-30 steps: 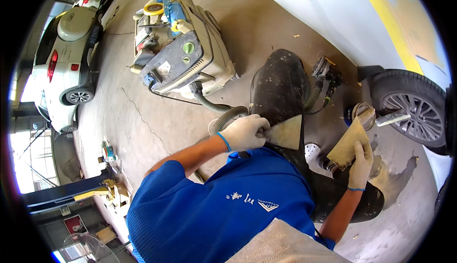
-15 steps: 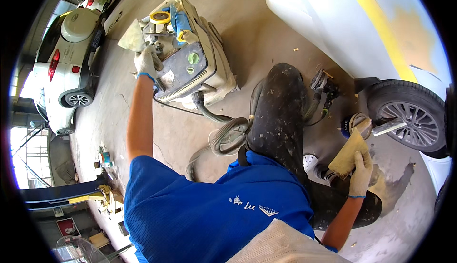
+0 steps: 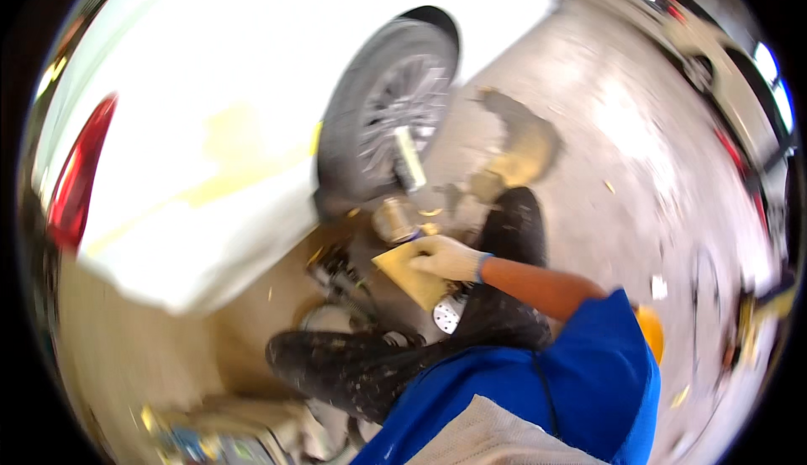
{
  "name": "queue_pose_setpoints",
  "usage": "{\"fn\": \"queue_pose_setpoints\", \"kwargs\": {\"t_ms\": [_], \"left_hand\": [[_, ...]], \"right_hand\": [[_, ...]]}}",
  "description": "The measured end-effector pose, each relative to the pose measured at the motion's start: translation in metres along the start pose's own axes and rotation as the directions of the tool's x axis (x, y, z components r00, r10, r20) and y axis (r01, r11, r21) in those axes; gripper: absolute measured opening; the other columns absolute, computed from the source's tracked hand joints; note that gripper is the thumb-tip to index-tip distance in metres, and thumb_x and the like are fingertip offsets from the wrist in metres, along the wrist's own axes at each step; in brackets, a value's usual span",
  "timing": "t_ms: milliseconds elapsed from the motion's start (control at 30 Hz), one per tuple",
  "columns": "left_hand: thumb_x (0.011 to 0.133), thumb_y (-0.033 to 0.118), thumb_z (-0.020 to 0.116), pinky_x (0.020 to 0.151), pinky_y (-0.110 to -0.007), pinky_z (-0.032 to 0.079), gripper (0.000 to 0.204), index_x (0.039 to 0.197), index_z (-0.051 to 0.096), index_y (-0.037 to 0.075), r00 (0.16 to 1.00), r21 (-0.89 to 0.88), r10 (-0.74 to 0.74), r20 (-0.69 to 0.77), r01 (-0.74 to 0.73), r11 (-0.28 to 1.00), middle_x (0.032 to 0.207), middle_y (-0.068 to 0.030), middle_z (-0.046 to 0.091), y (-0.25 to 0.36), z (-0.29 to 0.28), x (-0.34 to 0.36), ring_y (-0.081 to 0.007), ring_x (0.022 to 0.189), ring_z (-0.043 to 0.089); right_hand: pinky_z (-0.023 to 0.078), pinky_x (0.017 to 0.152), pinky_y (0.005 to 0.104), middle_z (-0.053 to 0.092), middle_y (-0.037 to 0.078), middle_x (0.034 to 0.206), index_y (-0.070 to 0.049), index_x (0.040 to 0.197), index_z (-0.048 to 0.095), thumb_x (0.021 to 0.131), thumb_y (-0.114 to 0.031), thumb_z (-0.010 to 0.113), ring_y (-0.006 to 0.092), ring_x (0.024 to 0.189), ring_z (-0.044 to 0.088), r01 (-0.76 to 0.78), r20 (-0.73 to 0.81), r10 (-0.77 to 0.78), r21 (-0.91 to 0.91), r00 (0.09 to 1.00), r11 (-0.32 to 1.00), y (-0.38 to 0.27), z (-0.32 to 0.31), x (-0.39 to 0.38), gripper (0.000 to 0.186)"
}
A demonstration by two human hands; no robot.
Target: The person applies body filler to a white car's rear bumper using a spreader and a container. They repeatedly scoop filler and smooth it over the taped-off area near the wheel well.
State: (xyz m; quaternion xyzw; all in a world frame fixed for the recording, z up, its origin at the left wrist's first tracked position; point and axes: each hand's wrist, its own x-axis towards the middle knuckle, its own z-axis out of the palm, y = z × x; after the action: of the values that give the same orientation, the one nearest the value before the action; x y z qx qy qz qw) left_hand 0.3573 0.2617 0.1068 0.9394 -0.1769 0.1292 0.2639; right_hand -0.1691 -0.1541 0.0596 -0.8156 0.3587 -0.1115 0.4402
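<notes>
My right hand, in a pale work glove, grips a yellowish sheet of sandpaper by its edge. The sheet is over the floor between my bent legs, near a white shoe with holes. Just beyond my hand stands a tin with a tan top. My left hand is outside the picture. Motion smears much of the scene.
A white car with yellow patches on its panel fills the upper left. A pale bar leans by its wheel. A sander lies near my knee. The machine cart is at lower left.
The view has swung right toward the car and its wheel. My left hand, earlier over the cart with a pale sheet, has left the picture. My right hand still holds its sandpaper.
</notes>
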Motion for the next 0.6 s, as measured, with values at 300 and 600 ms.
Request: {"fn": "queue_pose_setpoints", "kwargs": {"t_ms": [300,600], "left_hand": [[0.094,0.020,0.066,0.089,-0.035,0.057,0.050,0.141,0.063,0.003,0.941,-0.188,0.178,0.288,-0.126,0.974,0.121,-0.0127,0.073,0.130,0.069,-0.106,-0.0214,0.103,0.069],[0.097,0.018,0.064,0.084,-0.034,0.057,0.048,0.142,0.062,0.003,0.938,-0.191,0.175,0.299,-0.121,0.974,0.118,-0.0119,0.072,0.133,0.063,-0.112,-0.0211,0.100,0.069]], "right_hand": [[0.053,0.093,0.0387,0.076,0.019,0.111,0.003,0.127,0.069,0.096,-0.030,0.067,0.0250,0.105,0.071,-0.151,0.004,0.153,0.169,0.988,0.974,0.019,-0.008,-0.032,0.046],[0.053,0.095,0.0385,0.076,0.021,0.113,0.004,0.127,0.069,0.096,-0.029,0.067,0.0270,0.105,0.072,-0.104,-0.025,0.112,0.225,0.993,0.969,0.016,-0.001,-0.026,0.046]]}}
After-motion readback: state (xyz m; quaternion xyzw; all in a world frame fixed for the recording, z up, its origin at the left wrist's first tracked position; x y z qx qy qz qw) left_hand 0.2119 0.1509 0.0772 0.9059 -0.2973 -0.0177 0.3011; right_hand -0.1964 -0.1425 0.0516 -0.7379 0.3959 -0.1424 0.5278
